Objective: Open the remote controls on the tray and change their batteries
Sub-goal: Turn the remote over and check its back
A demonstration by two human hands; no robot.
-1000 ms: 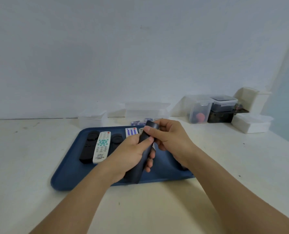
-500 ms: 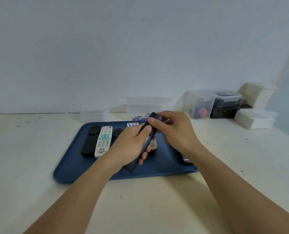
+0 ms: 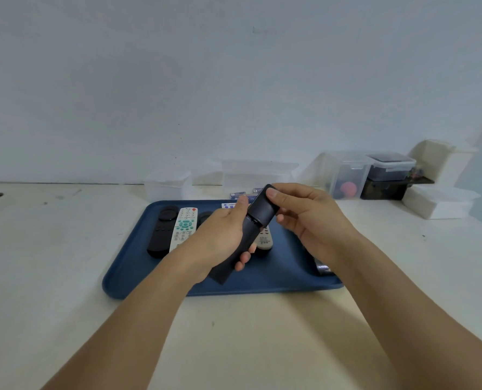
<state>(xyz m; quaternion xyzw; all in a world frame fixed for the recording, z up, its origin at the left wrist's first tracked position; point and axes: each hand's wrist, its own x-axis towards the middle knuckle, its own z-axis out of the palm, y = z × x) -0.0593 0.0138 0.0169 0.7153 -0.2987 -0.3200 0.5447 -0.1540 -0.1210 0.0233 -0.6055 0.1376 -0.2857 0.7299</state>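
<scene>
Above the blue tray (image 3: 127, 274), the left hand (image 3: 220, 237) grips the dark remote's (image 3: 242, 240) body, long axis running toward the far-right corner, where the right hand (image 3: 310, 218) pinches its back cover (image 3: 262, 211).

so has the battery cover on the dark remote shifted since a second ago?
Yes. The cover has slid off the remote body end, toward the far tray rim.

Matt dark plastic remote (image 3: 247, 237); smooth blue plastic tray (image 3: 127, 273).
</scene>
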